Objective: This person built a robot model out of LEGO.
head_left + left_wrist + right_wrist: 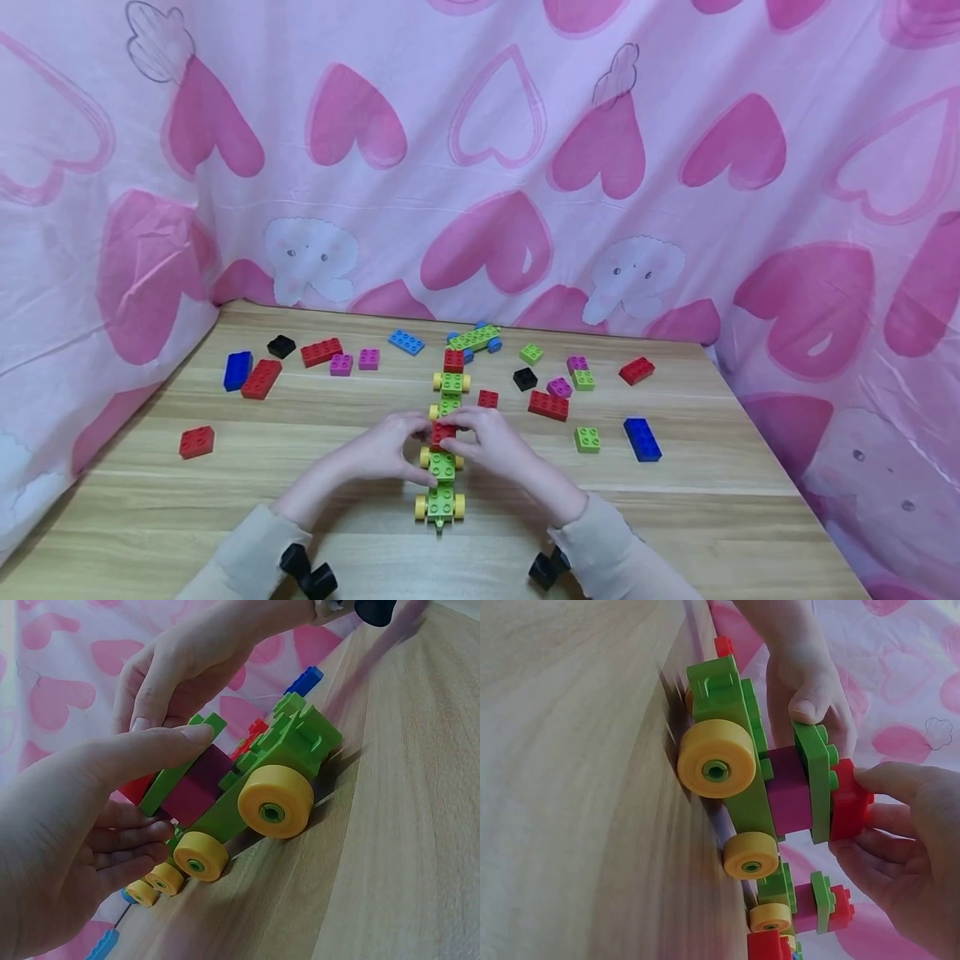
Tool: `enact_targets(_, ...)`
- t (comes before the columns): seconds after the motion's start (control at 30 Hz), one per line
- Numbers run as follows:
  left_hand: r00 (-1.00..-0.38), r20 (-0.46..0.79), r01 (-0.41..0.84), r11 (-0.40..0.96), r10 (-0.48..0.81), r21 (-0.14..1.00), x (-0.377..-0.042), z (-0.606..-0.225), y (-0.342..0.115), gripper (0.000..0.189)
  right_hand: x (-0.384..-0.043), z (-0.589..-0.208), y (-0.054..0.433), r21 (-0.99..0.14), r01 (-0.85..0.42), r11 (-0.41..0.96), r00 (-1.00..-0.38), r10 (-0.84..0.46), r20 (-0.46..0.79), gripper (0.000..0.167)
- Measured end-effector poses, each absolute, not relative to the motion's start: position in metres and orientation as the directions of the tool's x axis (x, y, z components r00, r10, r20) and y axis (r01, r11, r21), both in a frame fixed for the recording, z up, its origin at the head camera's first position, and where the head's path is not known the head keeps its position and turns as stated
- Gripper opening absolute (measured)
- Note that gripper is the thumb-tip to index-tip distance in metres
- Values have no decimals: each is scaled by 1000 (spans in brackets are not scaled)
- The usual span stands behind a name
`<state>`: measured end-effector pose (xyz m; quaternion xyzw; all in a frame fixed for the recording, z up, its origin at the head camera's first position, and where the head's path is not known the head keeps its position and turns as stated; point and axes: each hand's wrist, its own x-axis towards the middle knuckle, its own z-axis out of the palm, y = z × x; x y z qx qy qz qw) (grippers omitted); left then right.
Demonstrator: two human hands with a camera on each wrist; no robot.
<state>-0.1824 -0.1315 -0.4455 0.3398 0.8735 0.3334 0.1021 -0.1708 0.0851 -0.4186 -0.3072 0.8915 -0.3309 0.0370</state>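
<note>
A row of green wheeled toy-brick wagons (440, 505) with yellow wheels runs down the middle of the table. On the near wagon a purple brick (789, 791) carries a green plate (815, 780), and a red brick (847, 801) sits against the plate's studs. My right hand (491, 442) pinches this red brick between thumb and fingers. Spanning the green plate from the left is my left hand (386, 450); its thumb presses the near end and its fingers curl at the lower side. Some left fingertips are hidden behind the stack in the right wrist view.
Farther along the row sits another red brick (453, 360). Behind it stands a green wagon (476, 337) with blue wheels. Loose bricks lie on both sides, among them a red one (197, 442) at left and a blue one (642, 439) at right. A heart-print curtain (480, 208) borders the table.
</note>
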Motion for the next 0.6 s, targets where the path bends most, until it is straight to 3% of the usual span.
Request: enact_targets(0.6,-751,45,517,544,659,661,-181,-444,-132,71,-170,-419,85,-637,-500,587,-818,-562,124,32)
